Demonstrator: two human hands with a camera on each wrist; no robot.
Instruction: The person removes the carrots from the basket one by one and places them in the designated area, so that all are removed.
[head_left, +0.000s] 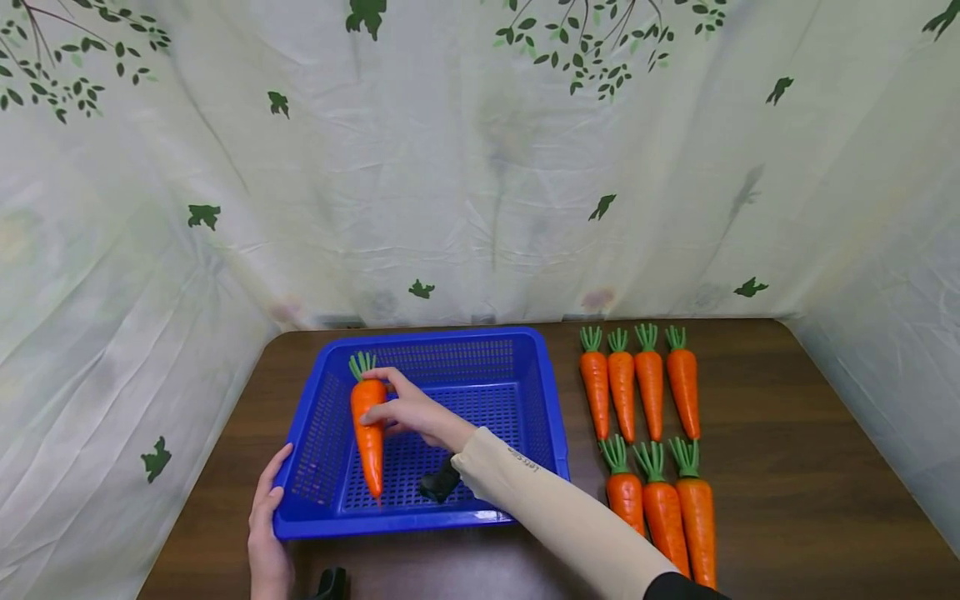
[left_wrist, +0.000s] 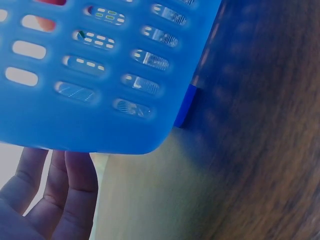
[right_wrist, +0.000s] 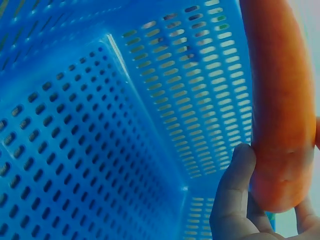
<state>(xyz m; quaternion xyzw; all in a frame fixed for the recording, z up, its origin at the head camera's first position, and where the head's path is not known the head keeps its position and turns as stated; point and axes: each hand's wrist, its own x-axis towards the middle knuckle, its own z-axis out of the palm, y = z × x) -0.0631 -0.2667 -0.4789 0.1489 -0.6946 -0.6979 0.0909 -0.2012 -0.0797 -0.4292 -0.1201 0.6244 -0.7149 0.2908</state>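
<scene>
An orange carrot (head_left: 367, 442) with a green stub top is held by my right hand (head_left: 416, 412) over the left part of a blue plastic basket (head_left: 405, 523). Thumb and fingers pinch its upper end, and the tip points down. In the right wrist view the carrot (right_wrist: 282, 100) appears close up beside the perforated basket wall (right_wrist: 200, 100). My left hand (head_left: 268, 525) grips the basket's front left corner. The left wrist view shows its fingers (left_wrist: 80, 180) meeting the rim (left_wrist: 95, 142); the fingertips are hidden behind it.
Right of the basket, several carrots (head_left: 648, 392) lie side by side in a back row. Three more carrots (head_left: 662, 508) lie in front of them, one partly covered by the right sleeve (head_left: 570, 517). A leaf-patterned curtain (head_left: 480, 167) surrounds the brown table (head_left: 795, 467).
</scene>
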